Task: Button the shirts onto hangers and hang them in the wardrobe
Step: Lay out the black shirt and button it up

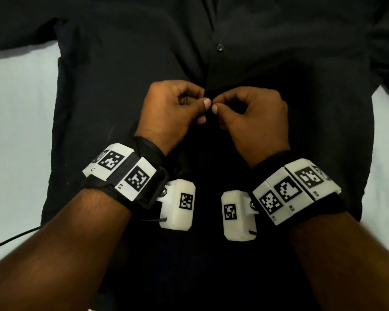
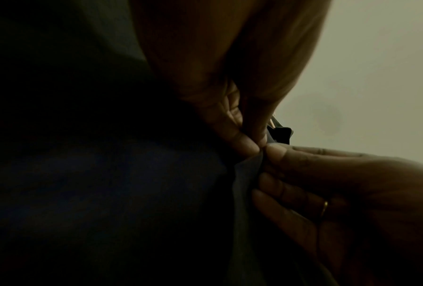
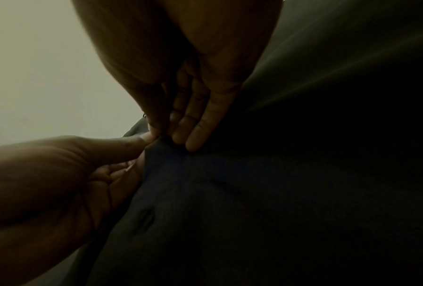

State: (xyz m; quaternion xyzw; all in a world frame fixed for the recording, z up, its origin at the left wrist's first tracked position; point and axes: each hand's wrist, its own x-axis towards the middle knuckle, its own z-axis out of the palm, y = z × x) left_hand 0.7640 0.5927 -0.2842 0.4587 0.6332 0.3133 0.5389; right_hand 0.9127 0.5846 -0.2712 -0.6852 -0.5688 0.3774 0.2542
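Shirt (image 1: 126, 63) lies flat so left hand (image 1: 169, 113) and right hand (image 1: 254, 117) each pinch its placket edges, evidently working a button.

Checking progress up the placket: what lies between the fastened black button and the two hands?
In the head view, only closed black shirt front runs from the round black button down to the left hand and right hand.

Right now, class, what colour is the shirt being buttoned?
Black, plain; the shirt shows best in the head view.
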